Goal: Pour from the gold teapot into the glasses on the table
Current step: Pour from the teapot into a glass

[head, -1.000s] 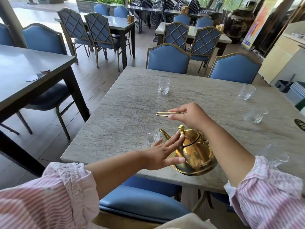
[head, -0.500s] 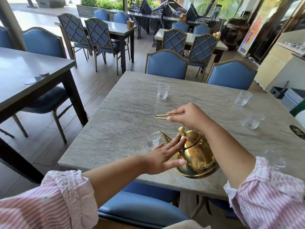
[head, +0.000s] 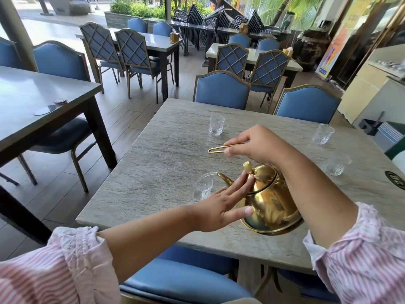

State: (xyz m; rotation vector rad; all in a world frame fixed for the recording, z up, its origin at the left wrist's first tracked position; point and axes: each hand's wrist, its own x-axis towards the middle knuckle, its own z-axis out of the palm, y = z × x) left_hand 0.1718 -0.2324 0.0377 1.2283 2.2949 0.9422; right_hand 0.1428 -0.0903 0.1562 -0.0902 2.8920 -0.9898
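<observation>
The gold teapot [head: 270, 199] is held tilted above the tabletop's [head: 153, 172] near edge, its spout over the nearest glass [head: 201, 187]. The handle is gripped closed by the right hand [head: 256, 143]; the lid is steadied by the left hand [head: 221, 205], fingers spread flat. The tilt is best kept slow and the spout centred. The teapot looks polished, round-bellied, knob-topped.

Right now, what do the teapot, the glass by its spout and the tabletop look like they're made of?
Teapot: polished gold-toned metal, judging by its mirror reflections. Glass: clear, probably cut or pressed glass, with a faceted pattern. Tabletop: grey veined stone or a stone-look surface, matte.
</observation>
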